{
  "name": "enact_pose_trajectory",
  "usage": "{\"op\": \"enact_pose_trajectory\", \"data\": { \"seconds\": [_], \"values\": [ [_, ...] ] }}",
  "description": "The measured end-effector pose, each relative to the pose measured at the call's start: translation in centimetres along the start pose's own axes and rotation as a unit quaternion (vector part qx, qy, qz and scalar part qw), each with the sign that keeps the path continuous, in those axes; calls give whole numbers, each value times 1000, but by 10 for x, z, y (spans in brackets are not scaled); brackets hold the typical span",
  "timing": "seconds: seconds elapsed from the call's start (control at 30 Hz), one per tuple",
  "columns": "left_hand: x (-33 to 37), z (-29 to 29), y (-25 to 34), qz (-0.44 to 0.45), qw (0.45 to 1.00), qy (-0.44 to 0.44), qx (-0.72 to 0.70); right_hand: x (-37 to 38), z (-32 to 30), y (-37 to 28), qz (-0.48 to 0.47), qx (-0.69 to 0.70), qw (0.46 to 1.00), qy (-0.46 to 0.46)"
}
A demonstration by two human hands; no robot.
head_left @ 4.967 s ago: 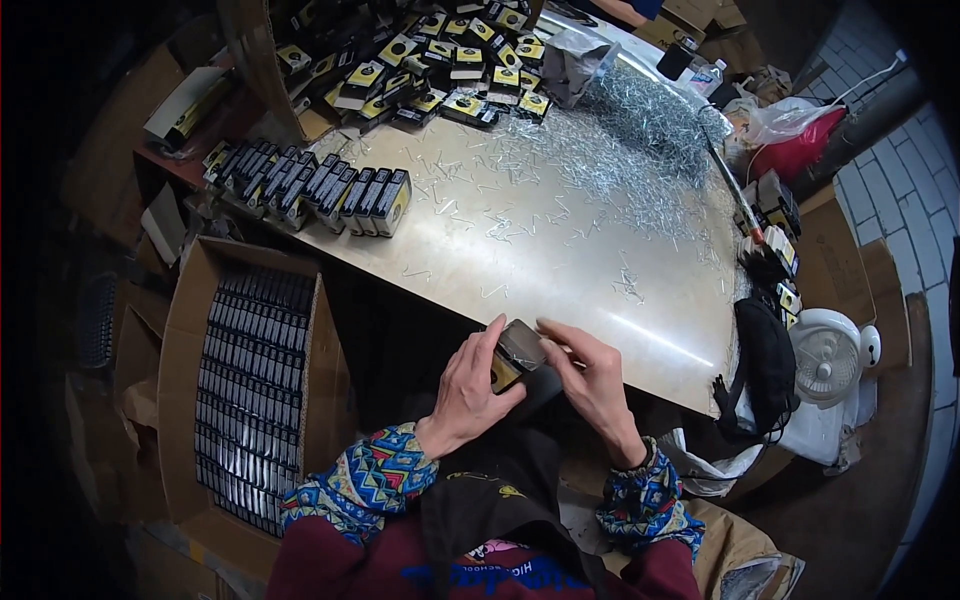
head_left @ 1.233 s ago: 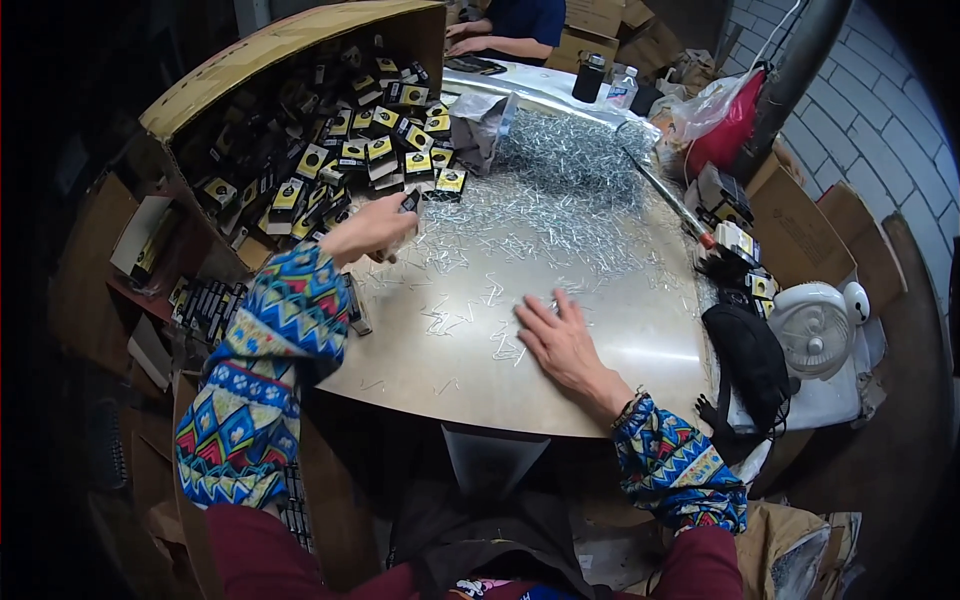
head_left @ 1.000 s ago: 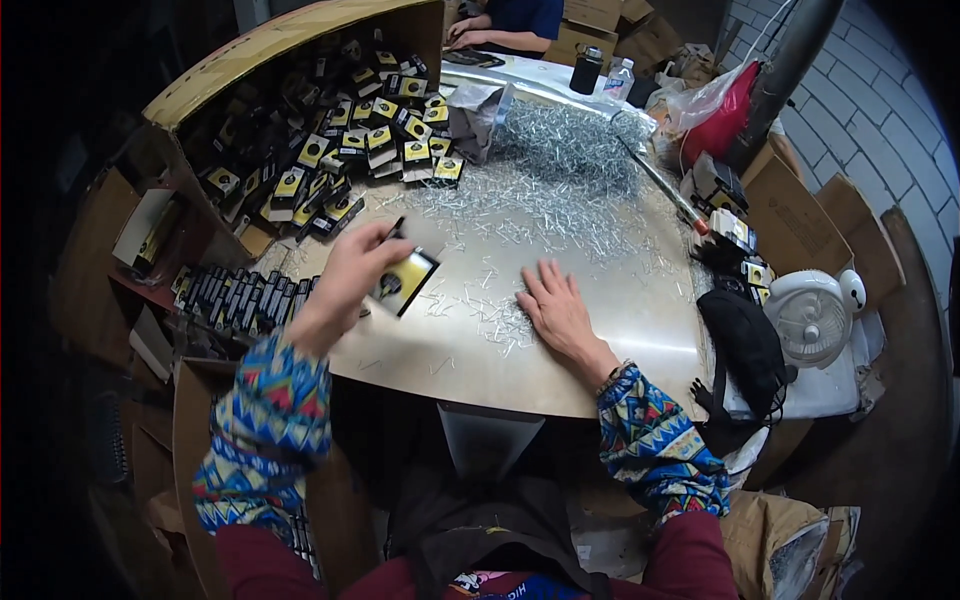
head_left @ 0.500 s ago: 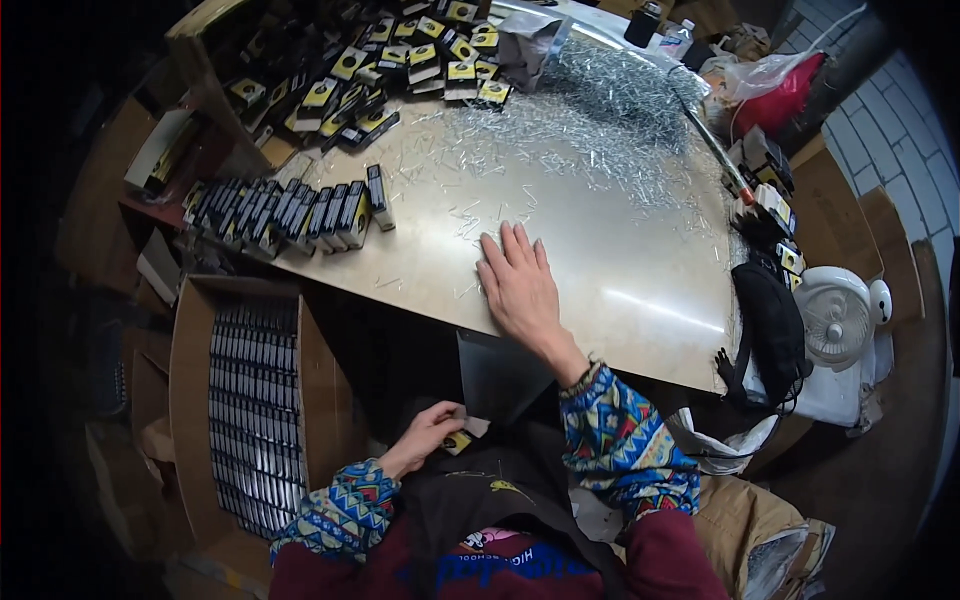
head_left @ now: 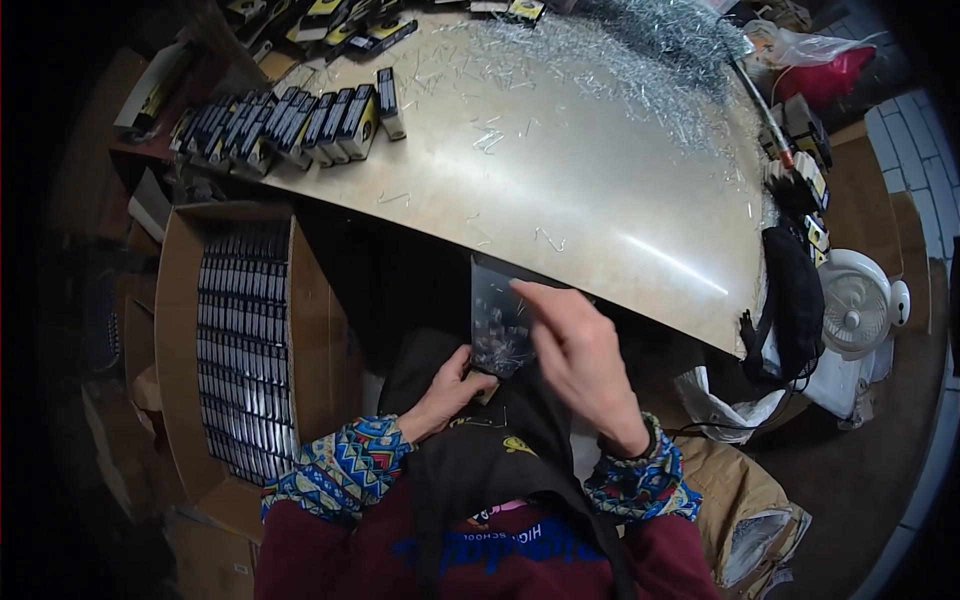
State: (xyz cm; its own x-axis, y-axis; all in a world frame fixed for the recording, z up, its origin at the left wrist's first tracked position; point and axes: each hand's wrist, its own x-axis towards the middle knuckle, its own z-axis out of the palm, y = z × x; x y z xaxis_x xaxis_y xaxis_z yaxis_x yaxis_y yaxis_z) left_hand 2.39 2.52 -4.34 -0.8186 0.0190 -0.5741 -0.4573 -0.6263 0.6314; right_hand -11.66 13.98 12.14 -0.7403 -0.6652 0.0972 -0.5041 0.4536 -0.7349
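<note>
Low over my lap, my left hand [head_left: 440, 395] is closed around a small cardboard box [head_left: 487, 388], of which only a pale yellowish end shows past the fingers. Just above it, below the table's front edge, is a grey see-through chute [head_left: 488, 290]. Blurred small metal wire pieces [head_left: 497, 348] lie or tumble in its lower part. My right hand [head_left: 585, 350] is held beside the chute, fingers stretched toward it and partly covering it; nothing shows gripped in them. A few bent wire pieces [head_left: 548, 238] lie near the table edge.
A pale table [head_left: 640, 210] spans the front, with a heap of wire pieces [head_left: 660, 60] at the back. Black and yellow boxes [head_left: 345, 125] stand in a row at left. Below is a carton [head_left: 295, 330] packed with boxes. A white fan [head_left: 850, 305] stands at right.
My right hand has left the tabletop and come down beside the chute. Wire pieces now show in the chute. My left hand has moved slightly up and right with the box.
</note>
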Motion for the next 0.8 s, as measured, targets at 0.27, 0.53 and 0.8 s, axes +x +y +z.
{"op": "enact_pose_trajectory", "data": {
  "seconds": [0.27,0.53,0.8],
  "values": [
    [0,16,-8,176,894,71,406,-29,57,49,-101,-156,982,-39],
    [-7,-5,-9,237,827,91,501,-57,65,51,-92,13,970,-225],
    [-21,-10,25,264,881,108,378,-25,30,41,156,165,960,-163]
  ]
}}
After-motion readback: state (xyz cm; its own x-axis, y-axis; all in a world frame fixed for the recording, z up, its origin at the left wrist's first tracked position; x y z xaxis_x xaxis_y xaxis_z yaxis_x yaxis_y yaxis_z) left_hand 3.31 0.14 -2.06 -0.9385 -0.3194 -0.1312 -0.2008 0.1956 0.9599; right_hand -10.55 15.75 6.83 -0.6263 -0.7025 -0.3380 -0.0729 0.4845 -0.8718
